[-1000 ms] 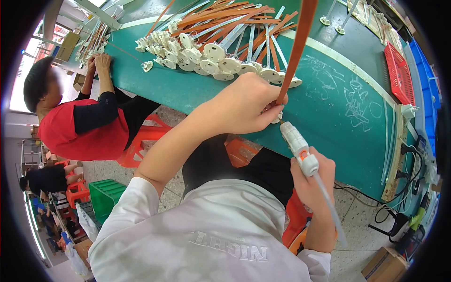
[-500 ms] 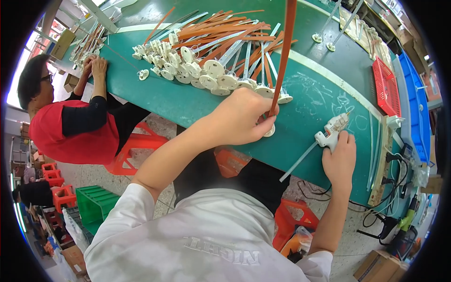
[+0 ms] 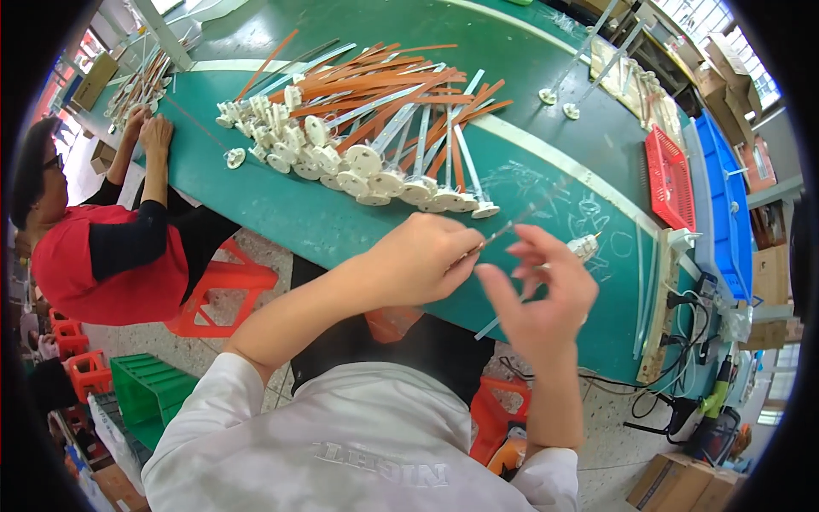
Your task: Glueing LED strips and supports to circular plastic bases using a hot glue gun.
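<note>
My left hand [image 3: 431, 258] pinches a thin strip [image 3: 520, 218], which slants up to the right over the table, blurred and seen nearly edge-on. Close to that strip is my right hand [image 3: 550, 299], its fingers spread and holding nothing. Behind the right hand a white hot glue gun [image 3: 583, 247] lies on the green table, partly hidden, with a glue stick [image 3: 489, 328] poking out past the table edge. Beyond my left hand, a pile of orange strips [image 3: 358, 84] and pale metal strips ends in round cream bases [image 3: 365, 160].
A single round base [image 3: 235, 158] stands left of the pile. At left, a co-worker in red [image 3: 111, 256] sits at the same table. A red basket [image 3: 671, 179], a blue tray [image 3: 721, 205] and a wooden board with cables [image 3: 661, 316] line the right side.
My right hand has let go of the glue gun and come left toward the strip. The strip in my left hand has tipped from upright to slanting right. The view has shifted.
</note>
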`<state>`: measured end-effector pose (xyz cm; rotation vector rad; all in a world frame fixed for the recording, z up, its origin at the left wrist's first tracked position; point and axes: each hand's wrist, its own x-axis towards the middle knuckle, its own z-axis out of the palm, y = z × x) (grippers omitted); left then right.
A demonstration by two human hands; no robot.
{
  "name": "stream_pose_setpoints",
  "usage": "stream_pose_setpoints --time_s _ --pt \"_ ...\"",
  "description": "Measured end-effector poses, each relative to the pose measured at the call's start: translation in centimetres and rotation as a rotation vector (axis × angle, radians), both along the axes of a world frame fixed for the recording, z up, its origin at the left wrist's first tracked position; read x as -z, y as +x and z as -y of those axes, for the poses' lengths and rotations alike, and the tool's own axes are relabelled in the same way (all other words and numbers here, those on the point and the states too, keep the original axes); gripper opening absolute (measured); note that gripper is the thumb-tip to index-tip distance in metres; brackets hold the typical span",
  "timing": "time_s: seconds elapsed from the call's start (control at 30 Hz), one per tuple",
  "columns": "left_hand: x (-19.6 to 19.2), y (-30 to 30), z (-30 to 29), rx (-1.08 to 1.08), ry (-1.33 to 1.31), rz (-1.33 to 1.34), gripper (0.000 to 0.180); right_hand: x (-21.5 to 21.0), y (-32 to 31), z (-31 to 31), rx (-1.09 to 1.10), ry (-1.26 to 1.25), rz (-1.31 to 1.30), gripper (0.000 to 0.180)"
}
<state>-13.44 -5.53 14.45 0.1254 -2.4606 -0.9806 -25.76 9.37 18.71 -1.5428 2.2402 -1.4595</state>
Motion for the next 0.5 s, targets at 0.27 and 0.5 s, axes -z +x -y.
stream_pose_setpoints --time_s 0.27,0.5 --pt "0.3 1.7 -1.7 -0.201 -0.079 -0.154 0.019 0.6 -0.2 1.5 0.037 -0.059 -0.171 0.012" --pt "5.9 7.5 2.5 -0.394 -0.236 -0.324 0.018 -4.1 -10.9 5.2 0.321 0.075 -0.07 0.014"
